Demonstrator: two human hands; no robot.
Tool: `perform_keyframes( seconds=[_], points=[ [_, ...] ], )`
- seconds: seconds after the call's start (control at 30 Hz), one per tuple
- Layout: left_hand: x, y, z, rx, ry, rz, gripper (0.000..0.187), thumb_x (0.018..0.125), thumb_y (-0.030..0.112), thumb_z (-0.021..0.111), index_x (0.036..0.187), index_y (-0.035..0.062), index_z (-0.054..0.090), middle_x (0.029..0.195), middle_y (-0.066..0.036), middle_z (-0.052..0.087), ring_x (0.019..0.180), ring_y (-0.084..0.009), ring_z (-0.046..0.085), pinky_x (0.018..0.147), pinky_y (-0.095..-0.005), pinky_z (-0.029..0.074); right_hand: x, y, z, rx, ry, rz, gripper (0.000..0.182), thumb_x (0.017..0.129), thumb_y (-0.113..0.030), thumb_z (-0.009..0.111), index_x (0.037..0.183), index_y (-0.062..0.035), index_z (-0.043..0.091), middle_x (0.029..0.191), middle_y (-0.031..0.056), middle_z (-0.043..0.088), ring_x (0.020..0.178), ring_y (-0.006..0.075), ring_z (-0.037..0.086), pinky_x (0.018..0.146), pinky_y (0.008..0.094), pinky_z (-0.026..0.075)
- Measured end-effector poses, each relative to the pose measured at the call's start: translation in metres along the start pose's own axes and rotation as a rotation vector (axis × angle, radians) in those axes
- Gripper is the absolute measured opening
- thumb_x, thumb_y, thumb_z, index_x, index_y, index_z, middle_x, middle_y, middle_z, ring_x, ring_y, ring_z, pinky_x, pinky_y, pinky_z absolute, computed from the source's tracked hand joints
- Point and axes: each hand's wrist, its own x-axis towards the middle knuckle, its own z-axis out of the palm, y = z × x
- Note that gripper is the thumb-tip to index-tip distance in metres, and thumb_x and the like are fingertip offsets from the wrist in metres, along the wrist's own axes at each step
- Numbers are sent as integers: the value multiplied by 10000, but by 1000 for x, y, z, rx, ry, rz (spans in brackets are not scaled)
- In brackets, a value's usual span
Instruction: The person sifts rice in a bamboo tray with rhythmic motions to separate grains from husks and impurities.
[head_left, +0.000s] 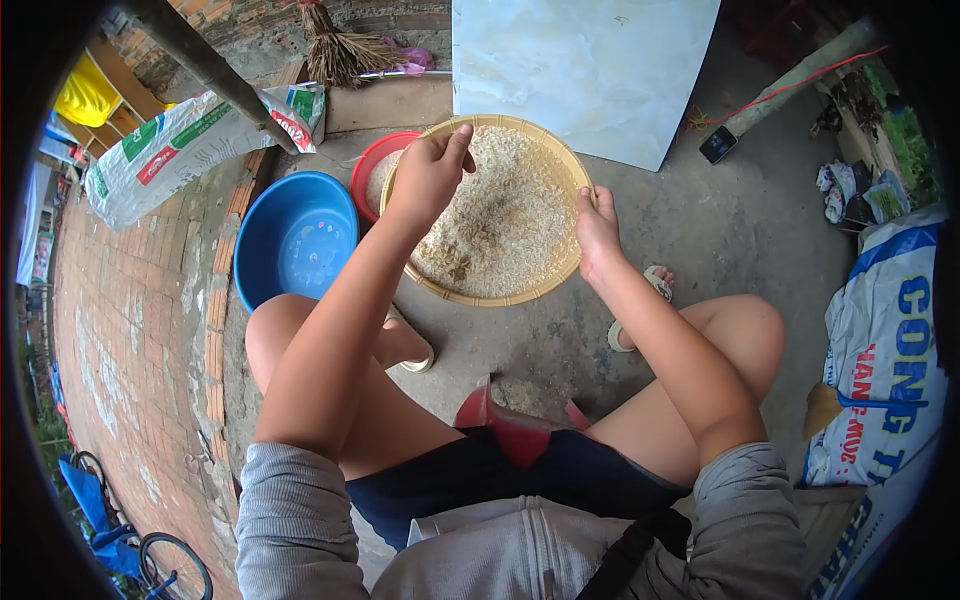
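Clasped between thumb and fingers, the right-hand rim of 1 round woven tray [480, 297] sits in the right hand [598, 232]. The left hand [430, 178] is curled closed above the tray's opposite side; whether it grips anything cannot be told. At right, a white printed sheet [870, 340] reads "CÔNG T" in blue, cut off, and "HANG MUC :" in red; further blue lettering below is partly hidden. A white sack [180, 150] at upper left carries green and red panels, their print too small to read surely. The tray, in front of the person over the concrete floor [700, 240], holds pale, flaky grain [510, 190] with browner clumps. Beside it, 1 red basin [365, 170], partly covered, holds similar pale material; 1 blue basin [297, 240] shows pale marks on its bottom.
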Motion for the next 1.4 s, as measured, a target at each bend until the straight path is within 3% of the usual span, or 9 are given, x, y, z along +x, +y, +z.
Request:
perform_keyframes(
  seconds=[0.1, 0.17, 0.27, 0.33, 0.5, 0.67, 0.9, 1.0, 1.4],
  points=[
    [-7, 7, 7, 331, 135, 400, 433, 953, 325, 483, 709, -5, 619, 567, -135, 578, 503, -262, 561, 558, -375, 444, 6, 4, -3, -16, -16, -42, 196, 1000, -240, 370, 1094, -75, 419, 991, 79, 515, 869, 139, 495, 750, 316, 440],
    [-6, 9, 8, 363, -58, 374, 378, 941, 332, 497, 812, 4, 633, 663, -170, 624, 630, -326, 612, 628, -400, 471, 7, 3, -3, 33, -43, -17, 202, 998, -249, 377, 1093, -77, 425, 985, 68, 513, 853, 132, 489, 729, 306, 436],
    [-3, -1, 6, 351, -211, 373, 361, 934, 356, 502, 959, 22, 635, 799, -191, 653, 780, -346, 633, 718, -401, 484, 11, 6, -5, 51, -35, -33, 212, 998, -254, 382, 1103, -76, 430, 991, 67, 521, 861, 134, 497, 740, 308, 441],
    [14, -13, -4, 426, -75, 572, 414, 947, 379, 492, 1164, 34, 566, 978, -167, 647, 883, -218, 637, 808, -309, 471, 9, 3, -5, 46, -18, -27, 216, 999, -256, 381, 1110, -77, 430, 995, 67, 525, 870, 135, 503, 751, 310, 445],
    [56, -48, -37, 126, 279, 116, 422, 893, 332, 539, 1186, 29, 563, 1156, -175, 609, 1059, -283, 592, 893, -340, 450, 11, -10, -18, 64, 20, -51, 224, 1004, -259, 373, 1124, -78, 431, 1013, 69, 532, 895, 139, 514, 782, 317, 457],
    [39, -42, -11, -434, -122, -433, 503, 938, 436, 466, 1231, 31, 517, 1074, -98, 610, 957, -165, 589, 820, -310, 485, 18, -26, -54, 85, 3, -96, 226, 1006, -265, 370, 1109, -76, 439, 1026, 63, 531, 910, 142, 520, 792, 319, 463],
    [8, -11, 4, -543, -69, 12, 494, 971, 360, 436, 1295, -11, 453, 1193, -124, 557, 1058, -176, 542, 909, -310, 435, 17, -53, -63, 85, -28, -108, 299, 1003, -264, 378, 1171, -42, 486, 1088, 74, 565, 982, 138, 546, 834, 317, 465],
    [21, -14, 1, -501, 2, -248, 466, 968, 365, 443, 1270, 11, 470, 1152, -90, 569, 1013, -147, 559, 890, -292, 449, 17, -58, -60, 21, -14, -142, 310, 1003, -268, 375, 1165, -31, 492, 1084, 72, 568, 983, 144, 547, 850, 309, 453],
    [-3, -15, 4, -424, 142, -72, 465, 969, 364, 447, 1271, 13, 496, 1152, -69, 572, 1056, -146, 518, 936, -284, 391, 17, -43, -55, 28, 24, -209, 352, 1008, -283, 345, 1180, -14, 493, 1101, 82, 570, 999, 141, 534, 871, 295, 427]
  ],
)
